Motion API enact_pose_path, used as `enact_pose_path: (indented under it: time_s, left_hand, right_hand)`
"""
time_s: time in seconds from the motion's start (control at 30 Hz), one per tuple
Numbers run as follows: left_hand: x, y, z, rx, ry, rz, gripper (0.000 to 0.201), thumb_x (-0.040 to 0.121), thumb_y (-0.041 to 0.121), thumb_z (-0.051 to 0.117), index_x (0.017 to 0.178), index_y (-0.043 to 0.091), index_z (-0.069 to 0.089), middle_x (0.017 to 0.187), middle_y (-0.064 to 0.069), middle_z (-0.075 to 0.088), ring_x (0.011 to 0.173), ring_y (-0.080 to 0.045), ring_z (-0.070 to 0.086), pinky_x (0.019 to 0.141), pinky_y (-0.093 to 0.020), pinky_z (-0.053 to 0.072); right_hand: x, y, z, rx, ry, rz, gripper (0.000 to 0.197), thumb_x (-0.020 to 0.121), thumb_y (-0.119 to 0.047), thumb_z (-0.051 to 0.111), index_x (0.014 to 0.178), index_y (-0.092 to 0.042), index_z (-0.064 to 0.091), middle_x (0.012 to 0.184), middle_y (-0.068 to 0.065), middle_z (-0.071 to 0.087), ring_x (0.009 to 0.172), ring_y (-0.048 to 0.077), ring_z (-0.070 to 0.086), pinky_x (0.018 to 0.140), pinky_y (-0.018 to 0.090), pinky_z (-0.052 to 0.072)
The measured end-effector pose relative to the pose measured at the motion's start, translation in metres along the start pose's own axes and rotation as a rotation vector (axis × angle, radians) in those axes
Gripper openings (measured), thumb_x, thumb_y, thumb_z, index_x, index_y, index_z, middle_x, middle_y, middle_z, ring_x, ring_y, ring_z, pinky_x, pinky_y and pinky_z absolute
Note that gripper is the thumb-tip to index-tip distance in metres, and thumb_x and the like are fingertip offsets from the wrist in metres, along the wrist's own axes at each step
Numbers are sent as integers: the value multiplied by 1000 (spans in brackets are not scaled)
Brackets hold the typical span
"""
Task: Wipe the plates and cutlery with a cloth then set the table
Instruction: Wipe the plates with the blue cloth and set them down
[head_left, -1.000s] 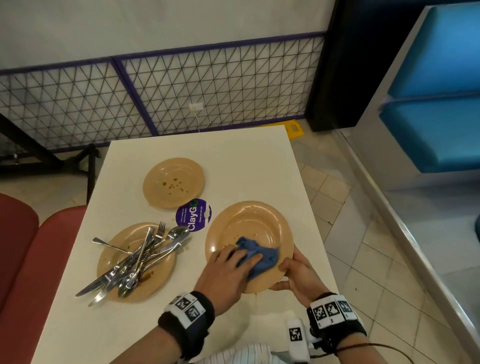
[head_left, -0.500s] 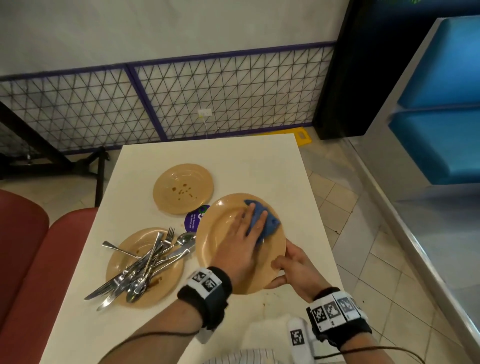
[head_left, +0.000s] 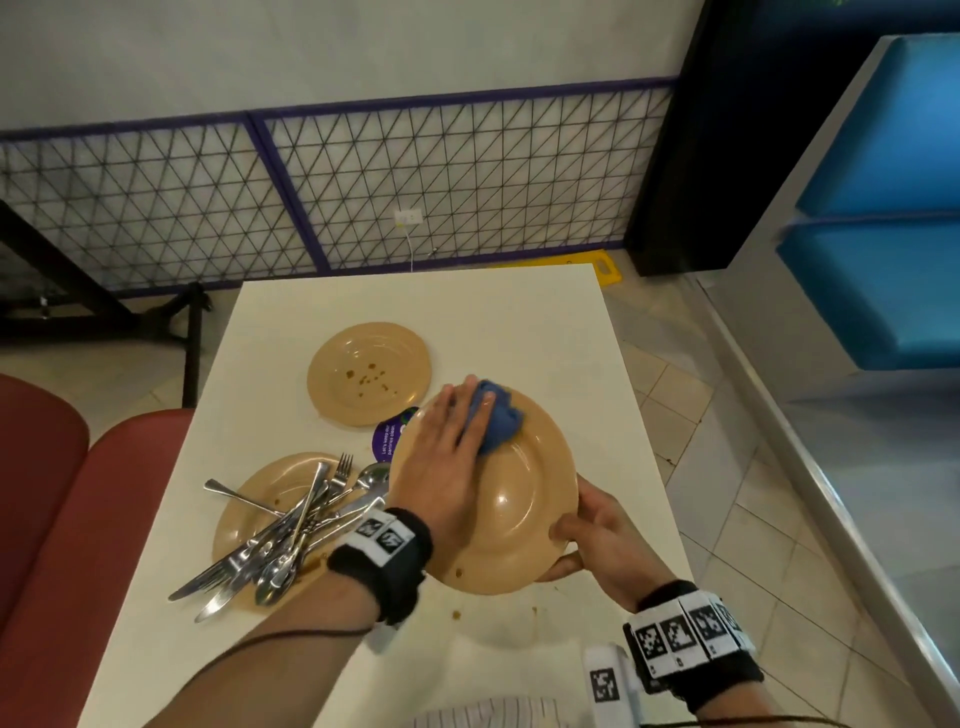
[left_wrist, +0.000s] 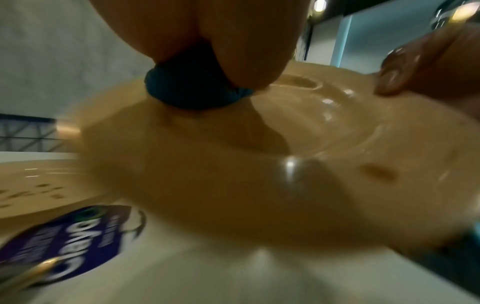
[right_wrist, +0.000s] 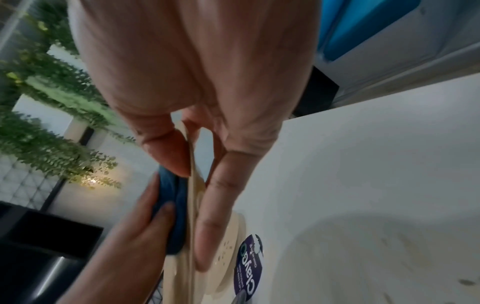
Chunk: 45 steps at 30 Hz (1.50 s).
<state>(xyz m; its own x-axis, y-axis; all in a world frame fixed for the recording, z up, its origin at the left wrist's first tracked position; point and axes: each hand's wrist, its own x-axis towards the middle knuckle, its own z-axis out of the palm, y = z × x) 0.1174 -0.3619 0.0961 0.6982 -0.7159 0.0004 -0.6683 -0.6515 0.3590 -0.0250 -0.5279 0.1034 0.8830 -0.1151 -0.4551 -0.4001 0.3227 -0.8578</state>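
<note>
Wiping under way: left hand (head_left: 441, 467) laid flat, fingers straight, pressing the cloth (head_left: 496, 418) against the far rim of the held plate (head_left: 511, 512). Right hand (head_left: 597, 540) pinching that plate's near edge, thumb on top, fingers beneath, plate tilted up off the bench (head_left: 467, 322). Still a brown spot near the plate's near rim. Left of the held plate, a second plate (head_left: 244, 506) heaped with cutlery (head_left: 291, 535); beyond the held plate, a third plate (head_left: 369, 379), spotted, just past the purple sticker (head_left: 389, 439). Likely trouble: too hard a push at the far rim, levering the plate out of a thin edge pinch; a wide left sweep, knocking the cutlery; near-rim spot missed
</note>
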Motion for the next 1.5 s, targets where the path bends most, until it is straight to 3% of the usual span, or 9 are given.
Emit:
enact_pose_path:
  time_s: [0.2,0.43,0.6,0.77,0.93,1.0,1.2,1.37,1.5]
  left_hand:
    - [-21,65,34,53,33,380,102,85,17,57,157,23,-14,165,-1,-19,153,-26,-17,125,-45,1]
    - [-41,-28,30,193,-93,261,102,77,4,55,158,24,-1,164,-6,16,151,-34,10,115,-53,36]
    - [6,0,-11,-71,21,-23,95,96,5,50,151,32,-22,162,3,-25,151,-28,-21,125,-46,6]
    - [-10,76,10,-235,43,128,97,94,2,52,152,28,-21,155,8,-33,148,-18,-25,125,-36,8]
    - [-48,35,28,3,-43,332,100,72,-6,38,158,23,-5,163,-9,22,150,-34,15,109,-44,45]
    - [-47,2,23,20,-21,237,99,73,-8,35,158,26,-1,163,-5,22,150,-34,15,103,-47,51]
    - [5,-2,-29,-193,151,-64,93,92,-1,55,157,34,-1,166,9,-13,153,-20,-12,119,-53,30]
    - [-9,75,-11,-319,94,148,84,96,5,48,159,28,-3,166,7,-16,154,-18,-12,123,-45,24]
    - [-39,44,12,-80,87,337,75,89,10,41,157,32,18,167,3,14,154,-29,6,122,-53,21]
  right_hand:
    - [0,-23,-17,-39,93,-84,54,91,15,46,128,-21,59,108,10,74,93,30,73,67,55,60]
    - [-15,-18,-34,-11,116,-78,61,88,17,45,125,-29,62,115,13,64,95,31,69,65,51,61]
    - [-6,-16,-6,-24,86,-109,60,88,16,44,126,-27,60,112,8,66,90,25,70,68,54,61]
    - [3,-32,-1,22,114,-204,61,87,20,42,124,-24,60,102,9,74,83,26,72,66,49,61]
    - [-9,-44,-33,51,189,-220,60,88,19,45,108,-33,67,105,15,68,90,37,67,61,46,61]
    - [-13,-43,-35,60,180,-203,64,86,20,45,107,-35,69,111,17,62,93,37,64,65,51,61]
    - [-14,-27,1,-13,49,-180,59,86,13,49,124,-30,62,115,11,66,97,32,68,72,57,60]
    - [-9,-51,10,-12,56,-256,60,91,18,41,127,-27,59,117,7,71,102,28,71,73,51,60]
    - [-26,-60,-9,-32,38,-266,57,94,15,42,125,-30,60,117,7,70,103,33,69,72,57,59]
